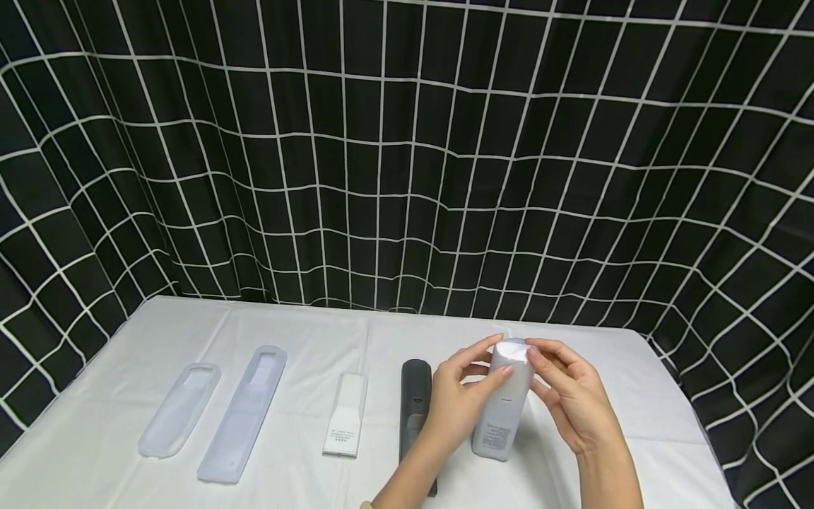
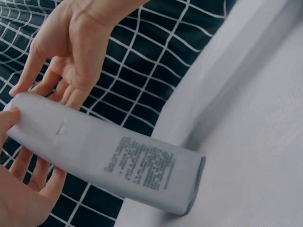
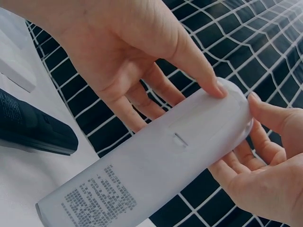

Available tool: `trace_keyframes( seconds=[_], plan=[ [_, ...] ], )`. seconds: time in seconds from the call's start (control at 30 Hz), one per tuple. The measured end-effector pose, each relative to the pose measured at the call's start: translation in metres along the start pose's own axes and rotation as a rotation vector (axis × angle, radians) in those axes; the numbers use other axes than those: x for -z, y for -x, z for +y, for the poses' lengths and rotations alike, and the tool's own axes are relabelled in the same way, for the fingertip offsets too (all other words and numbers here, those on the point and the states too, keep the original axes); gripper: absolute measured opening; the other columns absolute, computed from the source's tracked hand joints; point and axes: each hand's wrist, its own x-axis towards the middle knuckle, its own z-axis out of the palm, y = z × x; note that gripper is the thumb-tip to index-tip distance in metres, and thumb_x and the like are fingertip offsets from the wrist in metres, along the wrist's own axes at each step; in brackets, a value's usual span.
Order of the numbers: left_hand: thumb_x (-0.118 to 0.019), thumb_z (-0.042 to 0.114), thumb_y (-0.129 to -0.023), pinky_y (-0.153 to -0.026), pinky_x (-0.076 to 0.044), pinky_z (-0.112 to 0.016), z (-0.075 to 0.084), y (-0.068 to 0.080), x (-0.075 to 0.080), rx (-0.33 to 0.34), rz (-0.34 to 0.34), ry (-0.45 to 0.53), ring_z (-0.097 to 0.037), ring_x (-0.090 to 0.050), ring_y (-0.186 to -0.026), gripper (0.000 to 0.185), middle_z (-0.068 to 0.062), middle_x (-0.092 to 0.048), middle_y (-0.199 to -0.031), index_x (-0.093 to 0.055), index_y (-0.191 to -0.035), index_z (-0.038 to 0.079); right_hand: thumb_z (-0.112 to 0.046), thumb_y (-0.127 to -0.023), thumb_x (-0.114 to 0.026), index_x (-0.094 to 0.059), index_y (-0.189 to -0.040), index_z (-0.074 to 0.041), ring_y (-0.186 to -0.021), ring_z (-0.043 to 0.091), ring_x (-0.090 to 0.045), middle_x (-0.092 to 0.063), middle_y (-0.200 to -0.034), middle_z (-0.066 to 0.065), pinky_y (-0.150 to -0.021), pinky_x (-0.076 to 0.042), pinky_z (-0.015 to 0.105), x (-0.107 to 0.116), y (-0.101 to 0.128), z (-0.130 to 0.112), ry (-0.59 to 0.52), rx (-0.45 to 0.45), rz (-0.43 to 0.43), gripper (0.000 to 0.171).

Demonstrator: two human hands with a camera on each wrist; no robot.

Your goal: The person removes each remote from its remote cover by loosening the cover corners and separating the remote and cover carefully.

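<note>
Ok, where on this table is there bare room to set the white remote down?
Bare cloth lies along the table behind the row, and right of the right hand toward the edge. A narrower gap sits between the long clear cover and the small white remote. It is crowded around the black remote, beside the left hand.

Smooth matt white plastic remote (image 1: 504,403) with printed back label, matt black plastic remote (image 1: 415,403), two translucent frosted silicone sleeves (image 1: 180,408), white cloth-covered tabletop (image 1: 305,332), black grid-patterned fabric curtain (image 1: 407,155)
</note>
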Motion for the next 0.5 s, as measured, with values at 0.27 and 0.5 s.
trace_keyframes(
  seconds=[0.27,0.5],
  plan=[
    [-0.078,0.008,-0.095,-0.083,-0.060,-0.020,0.0029,0.0034,-0.0041,-0.023,0.055,-0.010,-0.011,-0.068,-0.097,0.037,-0.013,-0.071,-0.112,-0.074,-0.133,0.008,-0.004,-0.107,-0.059,-0.077,-0.108,-0.021,-0.104,0.009,-0.065,-0.069,-0.108,-0.006,-0.089,-0.060,0.026,-0.0056,0.0005,-0.0033,0.055,-0.007,0.015,0.025],
    [-0.075,0.008,-0.097,-0.085,-0.060,-0.020,0.0043,0.0063,-0.0099,-0.049,0.098,-0.008,-0.013,-0.068,-0.099,0.036,-0.013,-0.069,-0.110,-0.073,-0.133,0.007,-0.006,-0.107,-0.061,-0.076,-0.108,-0.022,-0.107,0.009,-0.064,-0.069,-0.111,-0.006,-0.090,-0.060,0.026,-0.0068,0.0006,-0.0054,0.102,-0.032,0.034,0.022]
  ],
)
